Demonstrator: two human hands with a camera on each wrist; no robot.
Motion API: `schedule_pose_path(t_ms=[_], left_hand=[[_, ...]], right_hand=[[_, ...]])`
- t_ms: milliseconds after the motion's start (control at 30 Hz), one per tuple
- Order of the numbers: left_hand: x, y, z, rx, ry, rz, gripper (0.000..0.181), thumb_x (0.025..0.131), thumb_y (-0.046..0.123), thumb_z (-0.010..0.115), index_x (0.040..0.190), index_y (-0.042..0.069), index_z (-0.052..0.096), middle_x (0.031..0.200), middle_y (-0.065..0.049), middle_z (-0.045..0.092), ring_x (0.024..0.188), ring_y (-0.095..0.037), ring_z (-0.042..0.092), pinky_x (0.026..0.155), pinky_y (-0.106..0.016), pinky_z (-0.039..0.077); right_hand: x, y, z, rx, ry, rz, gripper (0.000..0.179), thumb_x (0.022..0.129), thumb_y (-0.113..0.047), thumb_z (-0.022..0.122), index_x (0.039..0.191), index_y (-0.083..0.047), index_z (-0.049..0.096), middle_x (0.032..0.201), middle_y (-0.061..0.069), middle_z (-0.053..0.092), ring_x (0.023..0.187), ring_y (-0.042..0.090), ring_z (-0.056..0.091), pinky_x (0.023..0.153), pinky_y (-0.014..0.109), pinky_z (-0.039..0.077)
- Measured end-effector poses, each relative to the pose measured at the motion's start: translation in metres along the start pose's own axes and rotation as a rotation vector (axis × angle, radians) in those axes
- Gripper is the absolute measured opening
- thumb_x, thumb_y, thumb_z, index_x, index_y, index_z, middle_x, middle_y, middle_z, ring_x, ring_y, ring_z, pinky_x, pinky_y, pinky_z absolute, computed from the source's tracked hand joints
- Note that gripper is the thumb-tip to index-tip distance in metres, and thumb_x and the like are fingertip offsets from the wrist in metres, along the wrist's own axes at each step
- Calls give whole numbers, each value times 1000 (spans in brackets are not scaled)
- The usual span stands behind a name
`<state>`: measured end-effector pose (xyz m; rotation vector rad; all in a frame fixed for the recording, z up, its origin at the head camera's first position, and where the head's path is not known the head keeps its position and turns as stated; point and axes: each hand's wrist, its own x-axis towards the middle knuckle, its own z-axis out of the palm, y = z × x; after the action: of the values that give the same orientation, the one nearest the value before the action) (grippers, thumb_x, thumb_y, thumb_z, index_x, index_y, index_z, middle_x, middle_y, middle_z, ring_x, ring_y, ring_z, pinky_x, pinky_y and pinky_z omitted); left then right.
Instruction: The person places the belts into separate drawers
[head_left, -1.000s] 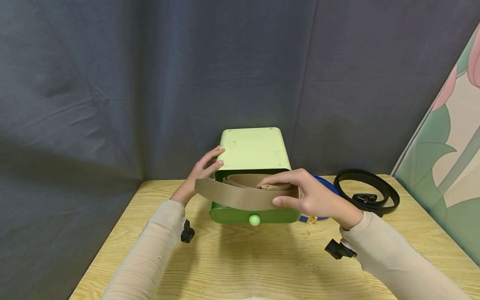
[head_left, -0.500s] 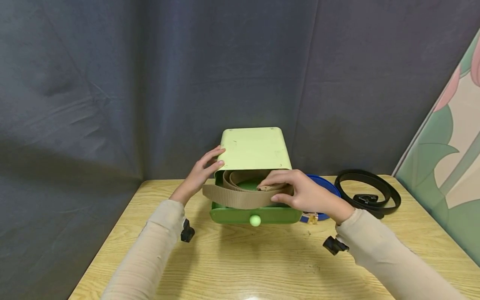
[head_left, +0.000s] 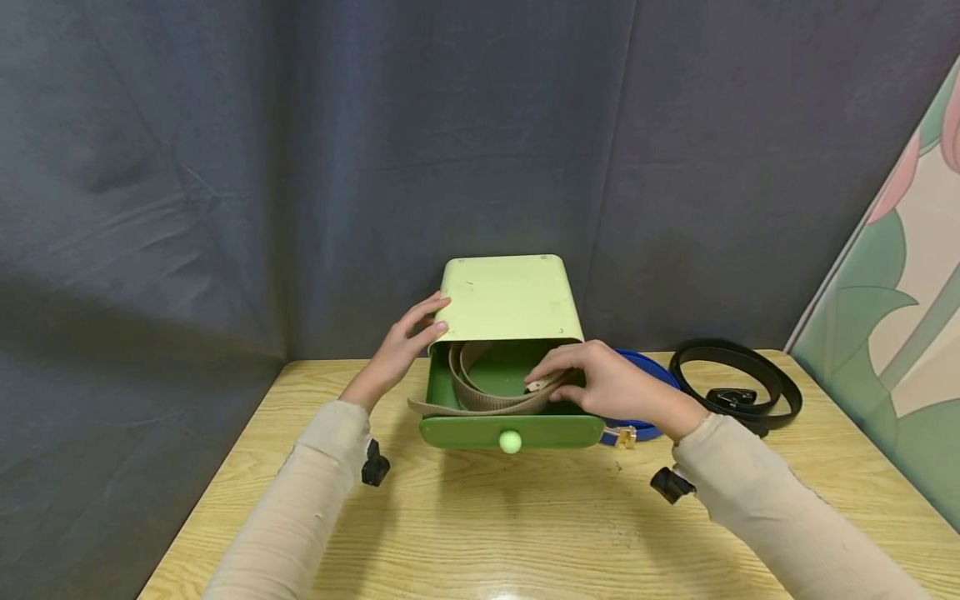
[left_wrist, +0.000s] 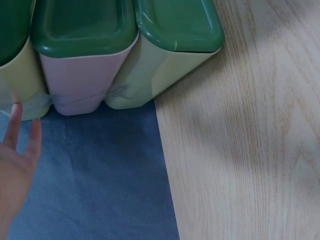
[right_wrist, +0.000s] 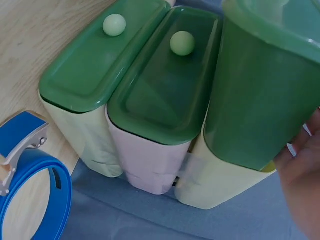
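Fingers of your right hand [head_left: 611,385] pinch the tan webbing belt [head_left: 480,392] inside the open green drawer [head_left: 510,431]; your left hand [head_left: 401,343], fingers straight, touches the cabinet [head_left: 506,297].

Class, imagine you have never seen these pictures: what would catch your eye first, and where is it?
The open green drawer at the table's middle, with a tan webbing belt coiled inside. The right hand pinches that belt, while the left hand rests on the pale green cabinet. A black belt lies coiled far right.

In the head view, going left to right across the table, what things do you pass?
Left hand → green drawer box with tan belt in its drawer → right hand → blue belt → black belt.
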<state>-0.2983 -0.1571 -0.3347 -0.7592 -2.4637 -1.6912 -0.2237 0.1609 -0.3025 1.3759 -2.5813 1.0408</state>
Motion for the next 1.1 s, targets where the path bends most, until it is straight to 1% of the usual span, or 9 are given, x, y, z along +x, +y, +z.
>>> schedule_pose_path(t_ms=[100, 333, 467, 600, 667, 800, 900, 967, 1100], left_hand=[[0, -1, 0, 2, 2, 3, 48, 104, 21, 53, 150, 13, 45, 162, 0, 24, 128, -30, 40, 104, -54, 35], [0, 0, 0, -1, 2, -4, 47, 104, 22, 53, 150, 13, 45, 162, 0, 24, 128, -31, 40, 104, -55, 34], [1, -1, 0, -4, 5, -8, 47, 104, 21, 52, 150, 13, 45, 162, 0, 24, 128, -30, 40, 104, -54, 35], [1, 0, 0, -12, -2, -13, 48, 104, 18, 52, 151, 10, 43, 163, -3, 21, 129, -32, 39, 105, -55, 34], [0, 4, 1, -20, -11, -18, 48, 104, 16, 51, 151, 7, 41, 163, -6, 20, 130, -34, 37, 105, -56, 33], [-6, 23, 1, -12, -21, -24, 48, 104, 12, 50, 150, 1, 40, 163, -12, 20, 131, -36, 37, 106, -55, 33], [-10, 35, 2, -2, -22, -26, 48, 103, 11, 49, 149, -2, 40, 162, -15, 20, 131, -37, 37, 107, -54, 33], [-10, 36, 2, -1, -21, -25, 48, 103, 11, 49, 149, -2, 40, 162, -15, 20, 131, -37, 37, 107, -54, 33], [-5, 18, 2, -15, -9, -19, 49, 104, 13, 51, 150, 1, 40, 163, -12, 20, 130, -37, 38, 106, -56, 32]], right_hand=[[0, 4, 0, 1, -12, 16, 37, 86, 10, 71, 115, -12, 74, 109, -4, 70, 94, 11, 66, 76, 32, 55], [1, 11, 0, 51, -69, 59, 36, 86, 9, 71, 115, -14, 73, 110, -1, 71, 91, 13, 68, 76, 29, 57], [3, 9, -2, 33, -86, 70, 33, 86, 5, 73, 113, -13, 74, 108, -1, 71, 90, 10, 67, 75, 27, 56], [3, 7, -5, 6, -90, 69, 35, 85, 9, 71, 114, -11, 74, 109, -1, 70, 93, 11, 67, 77, 26, 56], [2, 8, -6, -8, -92, 67, 37, 86, 13, 69, 114, -11, 73, 110, -1, 70, 95, 12, 67, 78, 25, 55], [0, 10, -8, -20, -96, 71, 44, 87, 19, 63, 116, -13, 72, 112, 0, 69, 98, 14, 66, 79, 25, 55], [-2, 9, -8, -28, -88, 72, 45, 86, 19, 62, 118, -12, 71, 115, 1, 68, 100, 15, 66, 81, 26, 55], [-3, 8, -9, -26, -72, 62, 44, 86, 18, 65, 120, -10, 70, 116, 3, 68, 101, 17, 66, 81, 26, 55], [-8, 4, -10, -50, 2, 24, 40, 85, 10, 71, 121, -8, 70, 118, 2, 68, 104, 18, 65, 84, 31, 55]])
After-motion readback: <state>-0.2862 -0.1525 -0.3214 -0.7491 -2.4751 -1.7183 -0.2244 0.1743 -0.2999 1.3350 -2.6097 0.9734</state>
